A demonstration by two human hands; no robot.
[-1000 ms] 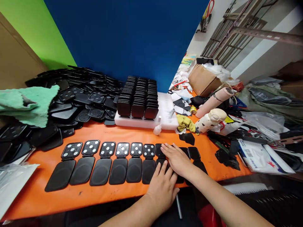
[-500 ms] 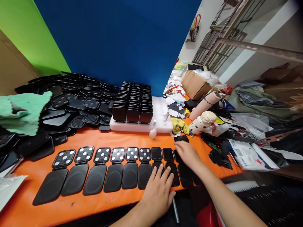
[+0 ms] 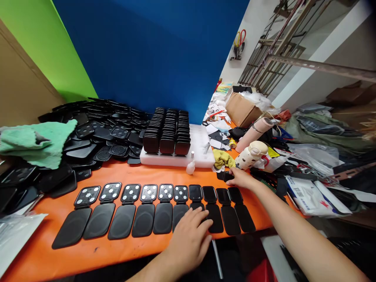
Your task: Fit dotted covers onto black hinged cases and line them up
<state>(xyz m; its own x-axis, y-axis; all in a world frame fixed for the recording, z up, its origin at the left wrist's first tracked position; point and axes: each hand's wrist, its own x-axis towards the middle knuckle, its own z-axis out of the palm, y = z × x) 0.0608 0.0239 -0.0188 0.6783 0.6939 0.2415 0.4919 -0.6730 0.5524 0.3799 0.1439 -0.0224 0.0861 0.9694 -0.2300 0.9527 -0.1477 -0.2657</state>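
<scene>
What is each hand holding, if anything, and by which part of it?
The right hand pinches a flat black piece, seemingly by its right edge. The left hand holds nothing visible, lying open over black rounded panels.

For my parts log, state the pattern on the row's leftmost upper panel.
The leftmost upper panel shows white dots on black (head view).

- We look in on a workshop, where black hinged plates (image 3: 143, 221) line an orange workbench (image 3: 152, 174).
- We see a heap of black parts (image 3: 102, 132) beside rows of black plates (image 3: 167, 145) on white foam (image 3: 176, 160).
- Hand tools (image 3: 237, 51) hang on the wall (image 3: 235, 71).
</scene>
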